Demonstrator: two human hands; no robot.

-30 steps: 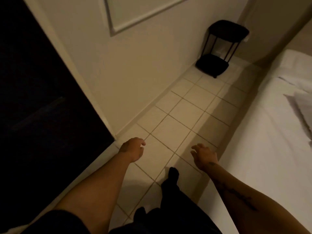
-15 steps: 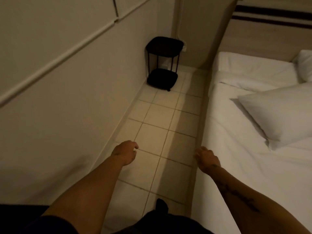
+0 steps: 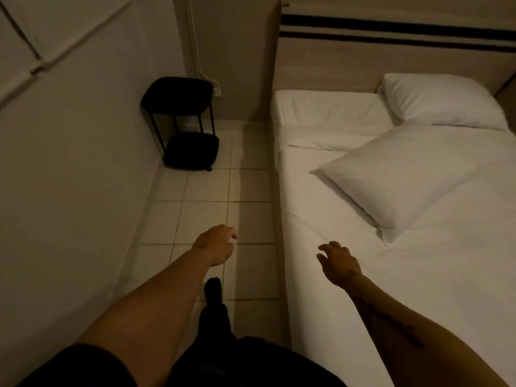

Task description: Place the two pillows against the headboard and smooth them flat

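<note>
- Left hand (image 3: pixel 215 244) is held over the tiled floor (image 3: pixel 201 191), fingers loosely curled, nothing gripped
- Right hand (image 3: pixel 339 262) is held over the bed (image 3: pixel 432 275) edge, fingers spread, empty
- Near pillow (image 3: pixel 399 174) is seen skewed mid-bed; far pillow (image 3: pixel 441 100) touches the headboard (image 3: pixel 363 60)

Both hands empty; near pillow (image 3: pixel 402 174) skewed, far pillow (image 3: pixel 441 100) by headboard (image 3: pixel 363 60).
</note>
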